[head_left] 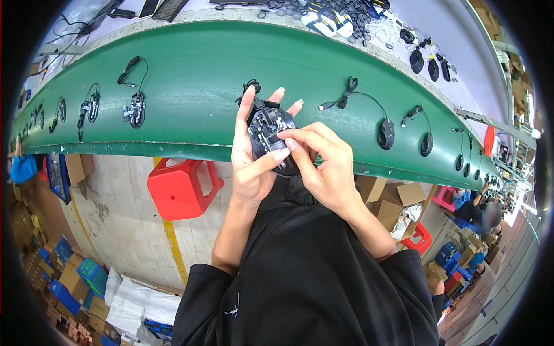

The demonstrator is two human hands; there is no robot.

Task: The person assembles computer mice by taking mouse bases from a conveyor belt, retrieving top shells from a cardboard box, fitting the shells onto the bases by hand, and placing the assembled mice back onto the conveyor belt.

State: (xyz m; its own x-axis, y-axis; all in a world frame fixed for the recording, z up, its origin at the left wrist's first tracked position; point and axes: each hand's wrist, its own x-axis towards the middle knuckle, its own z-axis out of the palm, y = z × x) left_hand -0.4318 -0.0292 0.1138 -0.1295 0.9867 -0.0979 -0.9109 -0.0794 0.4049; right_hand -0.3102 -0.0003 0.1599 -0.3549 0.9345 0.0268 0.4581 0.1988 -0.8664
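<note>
My left hand (252, 173) holds an opened black computer mouse (266, 135), its inner parts and circuit board facing up. The left fingers reach behind it and the thumb presses on its near side. My right hand (326, 164) pinches thumb and forefinger together over the board, at the mouse's right side. What lies between those fingertips is too small to make out. A bundled black cable (249, 86) shows at the mouse's far end, beside the left fingertips.
A green conveyor belt (190, 75) crosses in front of me. Opened mice (137, 109) lie on its left part, closed black mice (386, 134) on its right. Loose small black parts (355, 23) cover the shelf beyond. A red stool (182, 190) and cardboard boxes (398, 199) stand below the belt.
</note>
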